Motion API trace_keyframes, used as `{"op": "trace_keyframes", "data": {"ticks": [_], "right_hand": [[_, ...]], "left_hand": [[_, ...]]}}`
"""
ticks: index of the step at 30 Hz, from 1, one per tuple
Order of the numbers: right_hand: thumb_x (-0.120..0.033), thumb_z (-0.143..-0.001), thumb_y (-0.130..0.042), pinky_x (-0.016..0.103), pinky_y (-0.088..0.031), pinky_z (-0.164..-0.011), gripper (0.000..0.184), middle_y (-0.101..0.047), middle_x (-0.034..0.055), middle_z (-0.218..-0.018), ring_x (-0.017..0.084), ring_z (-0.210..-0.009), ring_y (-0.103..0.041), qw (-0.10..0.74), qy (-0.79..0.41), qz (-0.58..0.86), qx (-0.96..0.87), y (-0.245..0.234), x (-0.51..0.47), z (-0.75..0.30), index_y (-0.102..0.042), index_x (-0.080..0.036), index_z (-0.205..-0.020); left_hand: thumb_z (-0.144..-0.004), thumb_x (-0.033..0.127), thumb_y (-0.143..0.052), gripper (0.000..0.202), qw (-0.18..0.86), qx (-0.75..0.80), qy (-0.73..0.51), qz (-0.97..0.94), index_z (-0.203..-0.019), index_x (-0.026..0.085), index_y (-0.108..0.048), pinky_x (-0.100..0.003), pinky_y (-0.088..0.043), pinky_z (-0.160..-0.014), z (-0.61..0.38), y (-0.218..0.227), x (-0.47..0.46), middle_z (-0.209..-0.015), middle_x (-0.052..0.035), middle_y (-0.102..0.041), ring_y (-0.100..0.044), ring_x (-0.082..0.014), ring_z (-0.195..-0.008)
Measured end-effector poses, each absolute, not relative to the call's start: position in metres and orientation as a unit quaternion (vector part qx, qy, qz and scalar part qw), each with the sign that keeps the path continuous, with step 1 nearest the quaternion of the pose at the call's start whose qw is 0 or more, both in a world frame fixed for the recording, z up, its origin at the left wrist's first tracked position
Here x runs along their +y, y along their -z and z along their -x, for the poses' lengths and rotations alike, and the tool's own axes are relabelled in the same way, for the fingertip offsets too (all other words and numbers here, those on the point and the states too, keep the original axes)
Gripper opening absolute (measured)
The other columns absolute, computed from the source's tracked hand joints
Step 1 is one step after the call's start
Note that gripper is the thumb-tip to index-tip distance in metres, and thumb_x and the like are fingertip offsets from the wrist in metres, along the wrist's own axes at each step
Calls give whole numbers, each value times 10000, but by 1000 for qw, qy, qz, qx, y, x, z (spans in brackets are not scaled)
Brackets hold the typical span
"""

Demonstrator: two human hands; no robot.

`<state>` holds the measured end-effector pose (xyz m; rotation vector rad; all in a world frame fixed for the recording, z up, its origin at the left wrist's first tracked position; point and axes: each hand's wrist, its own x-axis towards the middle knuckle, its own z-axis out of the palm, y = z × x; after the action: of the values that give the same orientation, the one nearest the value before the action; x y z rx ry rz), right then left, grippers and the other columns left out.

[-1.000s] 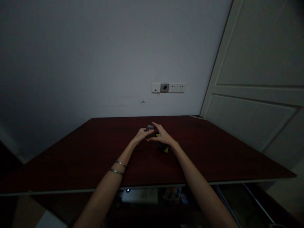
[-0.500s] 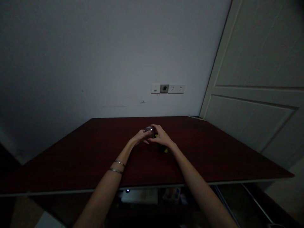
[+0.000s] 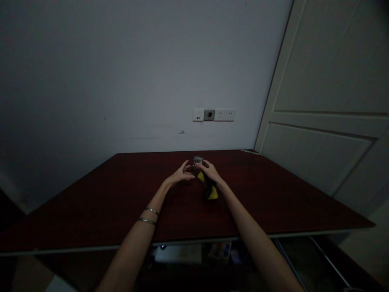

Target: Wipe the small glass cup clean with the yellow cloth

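Two hands at a dark red desk (image 3: 91, 211), left to right: left hand (image 3: 181, 175), two metal bangles (image 3: 146, 216) on its forearm, grip wide, just beside a small silvery round object (image 3: 197, 162); right hand (image 3: 210, 170), grip narrow, fingertips on that object; yellow-and-black item (image 3: 209, 190) directly below it.

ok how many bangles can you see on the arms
2. Both are on the left forearm: one metal bangle nearer the wrist, another metal bangle just toward the elbow. None shows on the right forearm.
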<state>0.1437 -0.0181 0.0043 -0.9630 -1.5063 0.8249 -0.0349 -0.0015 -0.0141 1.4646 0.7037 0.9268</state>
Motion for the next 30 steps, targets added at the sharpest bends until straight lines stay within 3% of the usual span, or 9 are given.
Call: {"op": "trace_keyframes", "data": {"ticks": [5,11,30], "right_hand": [[-410,-660,-635,334,-447,-869,421,-654,76,-1033,196,-943,-607,516,-400,388,-650,-5,-22,-137,-624,-164,-1001],[-403,-658,-649,356,-461,-861,416,-661,82,-1020,209,-939,-615,496,-401,398,-659,3,-18,-135,-634,-163,-998],[-491,-661,-622,374,-429,-897,524,-632,119,-1060,234,-992,-585,465,-369,455,-663,7,-20,-135,-598,-129,-1038]], "left_hand": [[-497,120,-760,1019,566,270,-441,-642,-1357,225,-223,-323,-409,-911,25,15,0,-1387,-153,-305,-473,-209,-1132],[-509,134,-751,709,556,261,-416,-671,-1169,115,-489,-347,-406,-903,24,8,-5,-1144,-138,-559,-545,-208,-1022],[-528,167,-753,532,526,293,-398,-692,-1027,85,-586,-292,-449,-797,24,1,-12,-972,-100,-636,-595,-157,-848]]}}
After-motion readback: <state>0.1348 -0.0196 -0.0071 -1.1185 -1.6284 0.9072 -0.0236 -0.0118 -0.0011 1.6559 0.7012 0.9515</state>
